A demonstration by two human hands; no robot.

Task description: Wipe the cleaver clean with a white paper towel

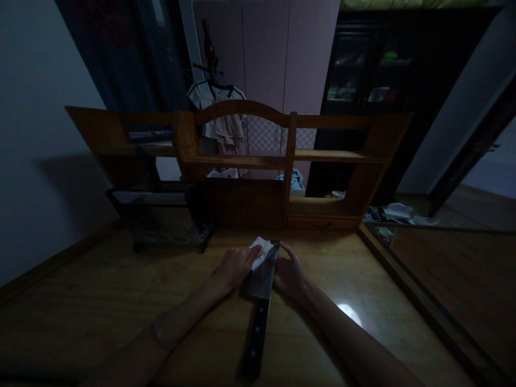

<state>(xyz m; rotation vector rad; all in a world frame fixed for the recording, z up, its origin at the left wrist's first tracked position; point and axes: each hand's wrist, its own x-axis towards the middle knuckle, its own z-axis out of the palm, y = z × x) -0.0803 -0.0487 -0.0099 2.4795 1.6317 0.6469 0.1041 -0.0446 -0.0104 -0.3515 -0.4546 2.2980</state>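
Cleaver (260, 301) lay handle-first bottom centre, left hand (236, 266) clenched white tissue (263, 249) on its blade, right hand (290, 275) touched blade, grip unclear, wooden shelf (242, 160) contents too dark.

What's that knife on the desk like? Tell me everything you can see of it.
The knife is a cleaver with a broad, grey, metal-looking blade and a long black handle with small pale rivets. It lies flat on the wooden desk, handle toward the person, blade pointing away. The left hand presses a white cloth on the blade's far end. The right hand touches the blade's right edge near the tip. Dim light hides finer detail.
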